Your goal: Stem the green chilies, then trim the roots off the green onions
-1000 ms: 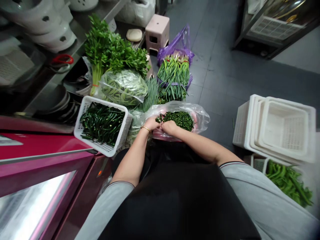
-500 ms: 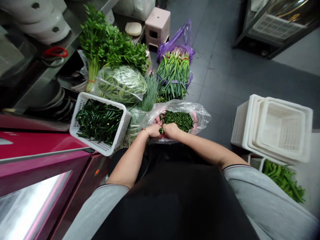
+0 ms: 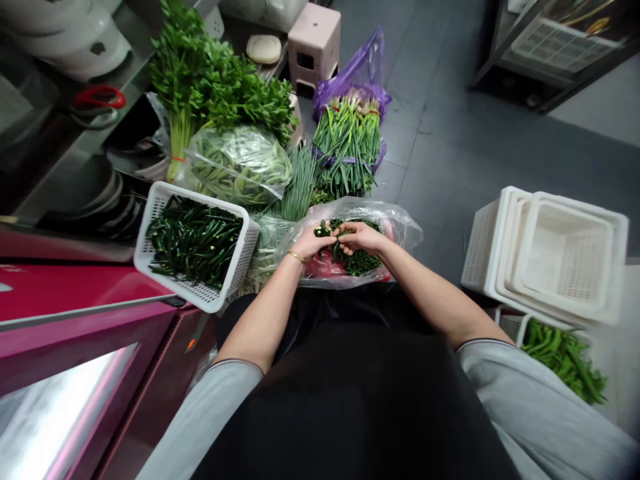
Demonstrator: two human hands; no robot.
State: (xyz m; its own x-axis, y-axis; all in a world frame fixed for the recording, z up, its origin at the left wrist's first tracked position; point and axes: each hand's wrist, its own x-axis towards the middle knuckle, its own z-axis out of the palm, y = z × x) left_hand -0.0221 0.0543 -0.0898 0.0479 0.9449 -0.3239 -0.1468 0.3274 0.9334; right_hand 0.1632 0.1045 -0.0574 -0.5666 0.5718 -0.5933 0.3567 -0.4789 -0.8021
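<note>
Over a clear plastic bag [image 3: 400, 217] with a pink-red lining [image 3: 327, 265], my two hands are close together. My left hand [image 3: 313, 241], wearing a gold bracelet, is closed around a few dark green chillies [image 3: 323, 231]; pale ends stick out. My right hand [image 3: 363, 238] meets it from the other side, its bent fingers and thumb at the same chillies; exactly what they pinch is partly hidden. Beneath them in the bag lies a heap of thin green chillies or stems [image 3: 363, 262]. To the left stands a white basket [image 3: 240, 257] of dark green chillies [image 3: 193, 240].
Beyond the bag lie celery [image 3: 220, 80], bagged green beans [image 3: 240, 167] and green onions [image 3: 347, 143] in a purple bag [image 3: 370, 63]. A pink stool [image 3: 315, 40] stands behind. Stacked white baskets [image 3: 565, 253] and green peppers [image 3: 565, 360] are at right, a red cabinet [image 3: 75, 290] at left.
My hands have lifted slightly from the near side of the bag and shifted over the heap. The right hand's fingers have loosened from a fist, and more pink lining shows.
</note>
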